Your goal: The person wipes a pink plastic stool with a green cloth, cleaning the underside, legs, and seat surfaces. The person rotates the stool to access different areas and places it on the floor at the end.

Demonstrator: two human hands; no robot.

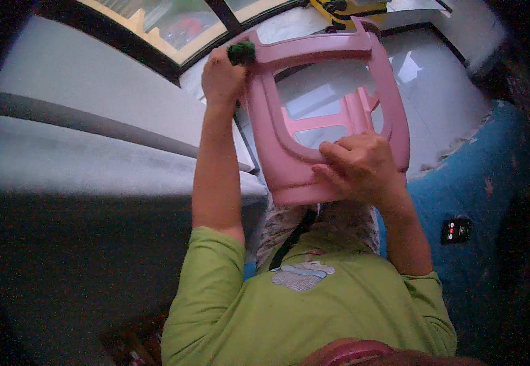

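Observation:
A pink plastic frame with a large opening (283, 176), perhaps part of a small stool or chair, is held up over the lap. At its upper left corner, my left hand (222, 78) is closed round a dark green bunched thing (242, 53), whose material I cannot tell; it touches the pink frame. My right hand (361, 167) grips the lower edge of the opening, with fingers curled over the rim. Through the opening show lighter pink bars on the far side.
White cabinet-like surfaces (109, 68) stand on the left, beside a glazed frame (182, 27). Pale glossy floor (425, 96) lies beyond. On the blue cloth (457, 192) at the right rests a small black device (456, 230). A yellow object (370, 9) with black parts is at the top.

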